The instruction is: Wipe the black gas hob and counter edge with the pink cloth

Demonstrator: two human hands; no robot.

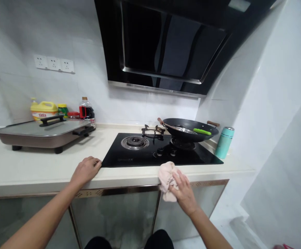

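My right hand is closed on a crumpled pale pink cloth at the counter's front edge, in front of the stove. My left hand lies on the countertop beside the stove's front left corner, holding nothing, its fingers loosely bent. Between and beyond both hands is the black glass gas stove. Its left burner is bare, and a pot support sits behind it. On the right burner rests a black wok with a green-handled utensil and a wooden-handled one inside.
A teal bottle stands right of the stove by the wall. A lidded electric pan is on the left counter, with a yellow jug and a dark sauce bottle behind it. The range hood hangs overhead; cabinet doors are below.
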